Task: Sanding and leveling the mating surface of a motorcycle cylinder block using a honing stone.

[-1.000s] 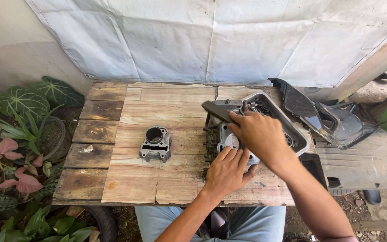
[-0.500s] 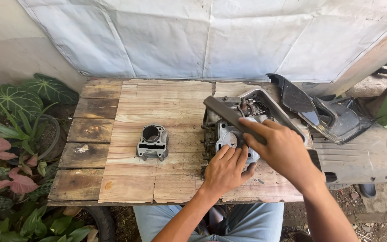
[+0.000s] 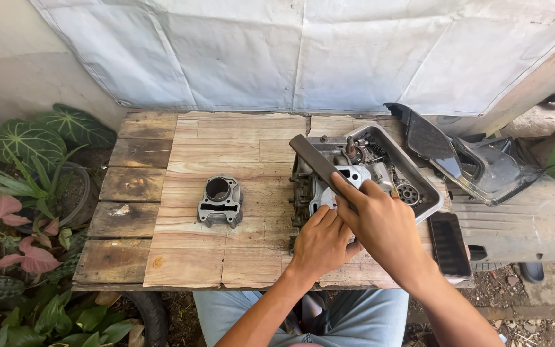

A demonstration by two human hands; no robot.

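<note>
A grey metal engine part [image 3: 316,186] sits on the wooden table [image 3: 226,154], right of centre. My left hand [image 3: 321,243] presses down on its near side. My right hand [image 3: 380,222] grips a long flat dark bar [image 3: 313,160] that lies slanted across the top of the engine part, pointing up-left. A separate grey engine cylinder [image 3: 220,200] with a round bore stands alone near the middle of the table, well left of both hands.
A metal tray [image 3: 419,177] with gears, springs and small parts lies behind the engine part. Black plastic panels [image 3: 464,160] lie at the right. A dark rectangular tray [image 3: 449,244] sits at the table's right edge. Potted plants [image 3: 20,212] crowd the left side.
My right hand has shifted toward me along the engine part, drawing the dark bar with it. My left hand stays on the engine part. The cylinder has not moved.
</note>
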